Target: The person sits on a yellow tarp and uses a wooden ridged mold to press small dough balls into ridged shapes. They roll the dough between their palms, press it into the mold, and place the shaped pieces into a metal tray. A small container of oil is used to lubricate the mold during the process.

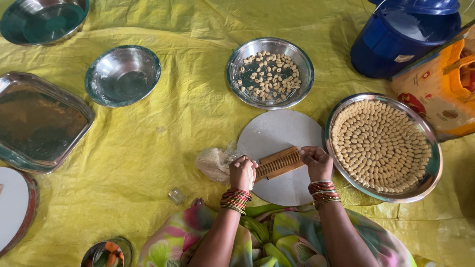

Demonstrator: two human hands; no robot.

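Left hand (242, 171): fingers curled down and pressed onto the left end of the ridged wooden comb (280, 163); whether a piece of dough sits under the fingers cannot be told. Right hand (316, 162): fingers closed over the comb's right end, steadying it. Both wrists carry stacked bangles.

The comb lies tilted across the round grey board (277, 136), directly in front of the person, its grooves running along its length.

Judgement on the step in hand: the work appears to be pressing and rolling small pieces over the ridges. To do this well, the right hand should hold the comb flat so it does not skid on the board, while the left applies even, light pressure along the grooves; uneven force would likely smear the pattern.

Surroundings: a lump of dough in clear wrap (213, 163) lies just beside the left hand. The large steel plate (431, 173) to the right is almost fully packed with shaped pieces in rings. A steel dish of nuts (237, 64) sits beyond the board. An empty steel bowl (122, 75) and a steel tray (39, 123) stand well apart to the left, on the yellow sheet (148, 148)
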